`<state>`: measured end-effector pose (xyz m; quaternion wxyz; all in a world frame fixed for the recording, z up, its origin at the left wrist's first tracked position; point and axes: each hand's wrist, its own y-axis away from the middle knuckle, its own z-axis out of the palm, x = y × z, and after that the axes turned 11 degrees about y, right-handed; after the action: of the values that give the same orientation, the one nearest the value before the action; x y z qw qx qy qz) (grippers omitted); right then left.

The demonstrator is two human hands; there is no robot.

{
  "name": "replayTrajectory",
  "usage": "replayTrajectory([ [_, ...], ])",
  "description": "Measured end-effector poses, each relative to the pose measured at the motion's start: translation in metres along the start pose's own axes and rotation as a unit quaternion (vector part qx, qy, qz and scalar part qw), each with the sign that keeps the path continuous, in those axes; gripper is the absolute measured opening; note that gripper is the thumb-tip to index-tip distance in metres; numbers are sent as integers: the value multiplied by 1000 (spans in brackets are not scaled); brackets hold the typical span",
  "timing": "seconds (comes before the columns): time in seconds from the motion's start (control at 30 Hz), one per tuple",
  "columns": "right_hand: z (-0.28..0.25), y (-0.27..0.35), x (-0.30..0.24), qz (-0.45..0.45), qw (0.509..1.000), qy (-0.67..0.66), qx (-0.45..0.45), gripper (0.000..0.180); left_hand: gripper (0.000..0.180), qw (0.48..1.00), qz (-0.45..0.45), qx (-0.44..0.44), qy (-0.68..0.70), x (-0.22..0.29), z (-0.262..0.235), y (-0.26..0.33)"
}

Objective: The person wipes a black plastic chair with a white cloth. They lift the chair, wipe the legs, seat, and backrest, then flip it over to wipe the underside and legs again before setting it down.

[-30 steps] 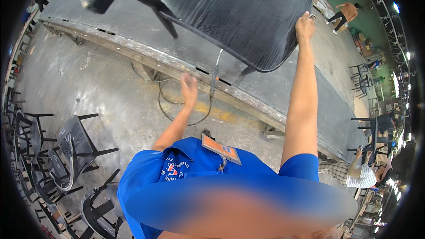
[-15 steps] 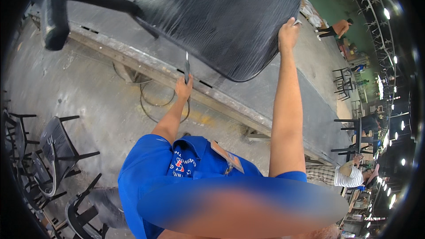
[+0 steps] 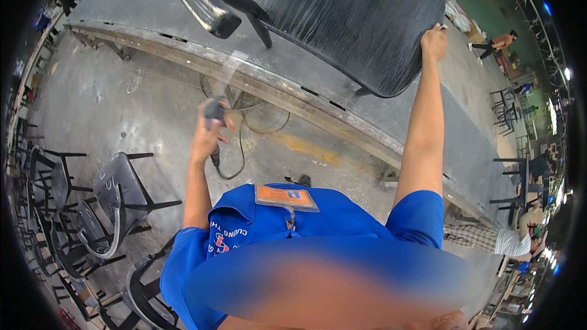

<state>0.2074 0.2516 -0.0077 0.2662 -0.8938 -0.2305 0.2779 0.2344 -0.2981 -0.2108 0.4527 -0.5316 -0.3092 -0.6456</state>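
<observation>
A black wooden chair [image 3: 348, 24] with visible grain on its seat stands on a long grey table [image 3: 391, 110]; its curved armrest reaches out to the left. My right hand [image 3: 434, 43] is closed on the right edge of the seat, and a small pale bit shows at its fingertips. My left hand [image 3: 211, 128], lower and nearer to me, holds a dark hand tool [image 3: 215, 110] with a black cord or hose hanging from it. Motion blurs the tool's pale tip, and its exact kind is unclear. The tool is apart from the chair.
Several black chairs [image 3: 122, 189] crowd the floor at the left. A cord [image 3: 269, 131] loops beneath the table edge. A person in a striped top [image 3: 512, 243] is at the right, and another person [image 3: 502, 41] is farther off. More chairs [image 3: 513, 186] stand at the right.
My left hand with the tool has moved left, away from the chair and table edge. The view has shifted, showing more table on the left. My right hand still grips the seat edge.
</observation>
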Motion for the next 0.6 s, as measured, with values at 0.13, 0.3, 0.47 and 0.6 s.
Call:
replayTrajectory([
  [0.13,-8,13,0,4,1000,4,10,39,50,962,-51,-54,-262,28,31,-1],
  [0.3,-18,29,-3,20,1000,-8,21,37,53,936,10,55,-347,65,52,-51],
  [0.47,-24,41,-4,12,999,-21,32,36,61,911,209,69,-348,90,92,-87],
  [0.6,-26,49,-6,15,999,-29,39,38,66,943,26,-116,-311,119,119,-136],
])
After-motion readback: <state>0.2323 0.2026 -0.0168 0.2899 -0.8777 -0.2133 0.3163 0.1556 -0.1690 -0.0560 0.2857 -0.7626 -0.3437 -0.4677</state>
